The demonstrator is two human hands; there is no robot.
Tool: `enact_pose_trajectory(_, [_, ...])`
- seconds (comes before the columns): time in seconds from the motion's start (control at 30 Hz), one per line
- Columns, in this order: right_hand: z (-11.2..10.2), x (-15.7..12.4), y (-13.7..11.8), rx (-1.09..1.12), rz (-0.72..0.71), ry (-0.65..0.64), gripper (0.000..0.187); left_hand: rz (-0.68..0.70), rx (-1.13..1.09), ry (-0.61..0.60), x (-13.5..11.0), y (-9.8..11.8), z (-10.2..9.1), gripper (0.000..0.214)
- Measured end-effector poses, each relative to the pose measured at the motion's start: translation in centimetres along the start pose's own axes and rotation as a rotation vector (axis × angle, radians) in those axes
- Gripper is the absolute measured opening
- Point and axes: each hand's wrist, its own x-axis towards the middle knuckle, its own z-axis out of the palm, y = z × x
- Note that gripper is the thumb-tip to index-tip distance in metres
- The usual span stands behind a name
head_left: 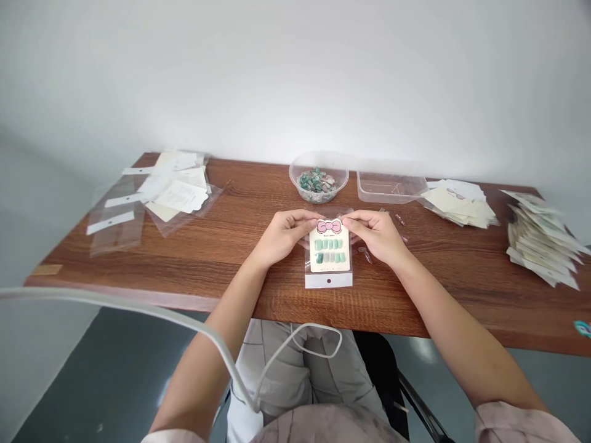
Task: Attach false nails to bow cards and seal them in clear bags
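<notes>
A cream card (329,246) with a pink bow print and two rows of green press-on nails lies inside a clear plastic sleeve (329,280) at the table's near middle. My left hand (282,235) pinches the sleeve's top left corner. My right hand (377,235) pinches its top right corner. Both hands have their fingers closed on the sleeve's upper edge. The sleeve's white header strip with a hang hole points toward me.
A clear bowl (318,176) of green and pink nails stands behind the hands, beside a clear rectangular tub (390,187). Empty sleeves and cards (152,197) lie at the far left. Stacks of cream cards (459,203) and filled packs (542,243) sit at the right. The wooden table (207,246) bears all.
</notes>
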Motion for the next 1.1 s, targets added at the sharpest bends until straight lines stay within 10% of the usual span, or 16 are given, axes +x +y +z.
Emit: enact_pose_trajectory(1.1, [-1.1,0.0,0.6,0.018,-0.185,-0.188,0.016,0.114,-0.007,-0.212,-0.2,-0.5,-0.7,0.013])
